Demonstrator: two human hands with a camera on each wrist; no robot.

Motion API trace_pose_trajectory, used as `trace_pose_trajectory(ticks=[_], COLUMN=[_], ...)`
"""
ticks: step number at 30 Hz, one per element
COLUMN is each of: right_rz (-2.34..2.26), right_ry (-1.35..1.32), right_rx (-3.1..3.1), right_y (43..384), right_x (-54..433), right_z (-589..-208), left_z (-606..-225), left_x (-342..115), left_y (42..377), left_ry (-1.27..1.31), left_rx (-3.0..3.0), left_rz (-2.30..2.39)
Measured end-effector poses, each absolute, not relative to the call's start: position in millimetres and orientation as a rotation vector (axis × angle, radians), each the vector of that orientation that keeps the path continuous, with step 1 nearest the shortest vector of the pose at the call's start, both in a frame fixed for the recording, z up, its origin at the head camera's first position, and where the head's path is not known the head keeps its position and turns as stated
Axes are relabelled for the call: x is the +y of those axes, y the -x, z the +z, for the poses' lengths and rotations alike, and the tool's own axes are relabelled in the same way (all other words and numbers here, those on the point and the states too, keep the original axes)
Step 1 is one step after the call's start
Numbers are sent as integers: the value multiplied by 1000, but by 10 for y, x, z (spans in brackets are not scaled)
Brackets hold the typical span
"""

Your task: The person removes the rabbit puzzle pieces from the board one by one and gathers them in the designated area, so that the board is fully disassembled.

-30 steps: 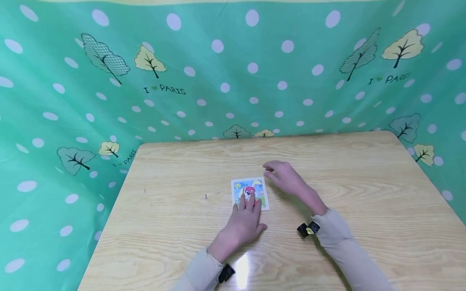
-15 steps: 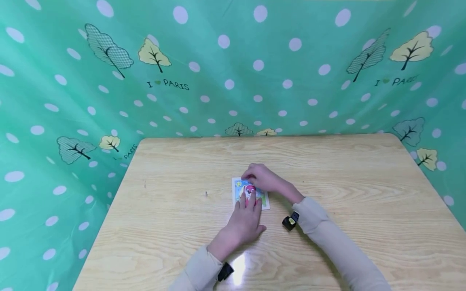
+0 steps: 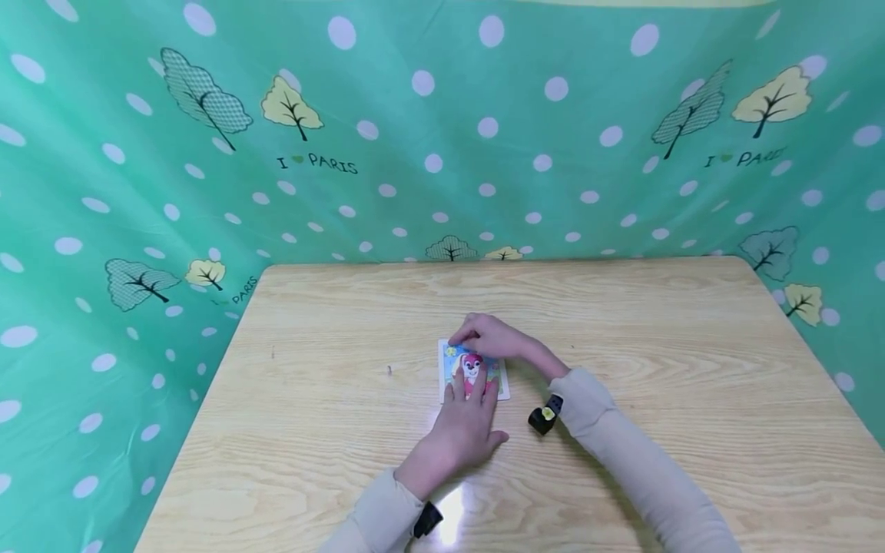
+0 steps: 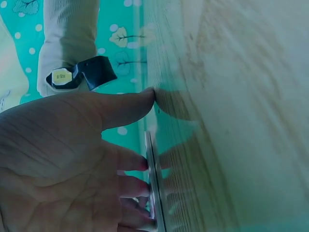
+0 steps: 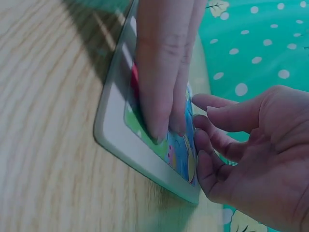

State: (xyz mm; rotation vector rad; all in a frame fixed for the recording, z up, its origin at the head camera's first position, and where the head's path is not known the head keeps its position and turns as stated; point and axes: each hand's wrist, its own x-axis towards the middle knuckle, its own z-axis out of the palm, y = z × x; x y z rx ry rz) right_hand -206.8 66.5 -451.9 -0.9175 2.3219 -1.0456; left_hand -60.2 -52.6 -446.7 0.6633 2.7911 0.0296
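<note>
A small square picture board (image 3: 452, 372) with a white frame and a pink-eared cartoon dog lies flat on the wooden table. My left hand (image 3: 459, 430) rests on its near part, fingers straight and pressed on the picture, thumb spread to the side. In the left wrist view the board's thin edge (image 4: 153, 183) shows beyond the palm. My right hand (image 3: 491, 336) reaches over the far edge with bent fingers. From the right wrist, its fingertips (image 5: 199, 137) sit right at that edge; I cannot tell whether they pinch anything.
The wooden table (image 3: 332, 445) spreads around the board, with a small dark mark (image 3: 389, 370) to its left. A green dotted curtain (image 3: 387, 100) rises behind and at both sides. Black wrist devices sit on the left (image 3: 427, 520) and right (image 3: 542, 416) sleeves.
My right hand has moved left from beside the board to over its far edge, its fingers now at the picture's top. My left hand and the board stay put.
</note>
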Motion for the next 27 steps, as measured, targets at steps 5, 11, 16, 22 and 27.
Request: trace_pose_trajectory(ticks=[5,11,16,22,27], right_rz=[-1123,-1190,-1198,-1220,-1245], right_ry=[799,705,668,625,580], right_rx=[2257,2235,2256,2256,2251], right_y=[2065,2061,2069,2062,2046], right_x=[634,615,587,576,575], right_z=[-4539,-4589,-4603,-4603,-4620], left_z=[-4467,-4485,-4494,-4479,-4478], left_x=[-550,-555,-576,-580,-583], left_y=[598,618,650,653,657], left_ry=[-660,-652,-665,-674,-689], left_rx=[2787,2809,2814,2822,2827], left_rz=[68,78,80,62,56])
